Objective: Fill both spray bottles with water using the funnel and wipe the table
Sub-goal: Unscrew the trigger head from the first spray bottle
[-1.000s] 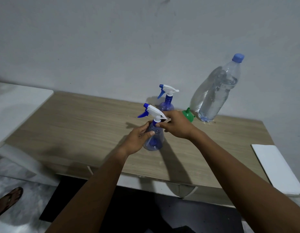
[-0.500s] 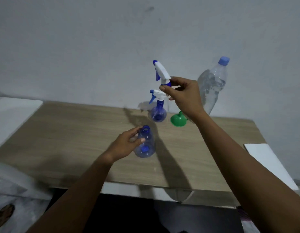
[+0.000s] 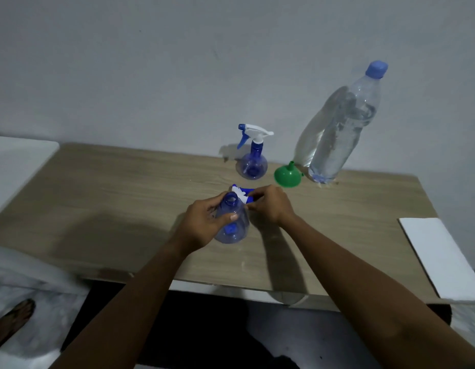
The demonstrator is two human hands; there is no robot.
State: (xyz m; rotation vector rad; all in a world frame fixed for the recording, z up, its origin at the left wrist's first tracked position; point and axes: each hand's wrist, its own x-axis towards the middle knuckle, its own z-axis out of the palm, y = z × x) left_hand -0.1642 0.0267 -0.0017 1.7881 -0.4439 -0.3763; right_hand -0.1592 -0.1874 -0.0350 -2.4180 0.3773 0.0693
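- Head view: a wooden tabletop (image 3: 119,198) stands against a pale wall, seen from its front edge.
- The left grip (image 3: 204,222) is wrapped round the open bottle (image 3: 235,231), with the thumb across its front shoulder and the fingers behind.
- The open bottle is a clear blue spray bottle with a bare neck. It stands upright near the middle of the tabletop, somewhat toward the front edge.
- The right grip (image 3: 273,206) is clenched on the spray head (image 3: 243,194), pinching its blue collar end.
- The white-and-blue spray head lies sideways just behind the bottle's neck, on the back-edge side. I cannot tell whether it rests on the tabletop or is held clear of it.
- The two grips nearly meet at the right of the bottle's neck.
- The second sprayer (image 3: 252,167) stands upright near the back edge, its head on and its nozzle pointing toward the left edge.
- The green funnel (image 3: 285,178) sits mouth-down with its spout up, just right of the second sprayer.
- The water bottle (image 3: 340,129), large and clear with its blue cap on, holds water. It stands at the back edge just beside the funnel, close to the wall.
- A white board (image 3: 438,257) lies over the right edge, reaching the front right corner.
- A white surface (image 3: 18,161) lies beyond the left edge.
- A sandalled foot (image 3: 14,315) is on the floor below the front left corner.
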